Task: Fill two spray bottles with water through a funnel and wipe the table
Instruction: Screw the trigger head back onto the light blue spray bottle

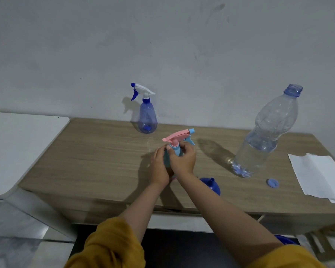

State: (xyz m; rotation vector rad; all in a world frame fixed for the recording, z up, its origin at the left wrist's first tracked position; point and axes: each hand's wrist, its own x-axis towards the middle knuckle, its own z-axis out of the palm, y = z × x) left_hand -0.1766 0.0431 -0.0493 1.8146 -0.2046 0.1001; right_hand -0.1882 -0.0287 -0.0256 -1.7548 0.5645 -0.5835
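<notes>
A small light-blue spray bottle with a pink trigger head [179, 136] stands mid-table. My left hand [160, 167] wraps its body, while my right hand [183, 160] grips its neck collar just under the head. A blue transparent spray bottle with a white and blue head [147, 118] stands by the wall, apart from my hands. A large clear water bottle [267, 132], uncapped and partly filled, stands to the right. The blue funnel [211, 185] lies upside down near the front edge, partly behind my right forearm. White paper towel [321, 176] lies at far right.
The blue bottle cap [272, 183] lies between the water bottle and the towel. The wooden table [97, 155] meets a grey wall at the back. A white surface [17, 144] adjoins on the left. Something blue [286, 239] sits below the table's front edge.
</notes>
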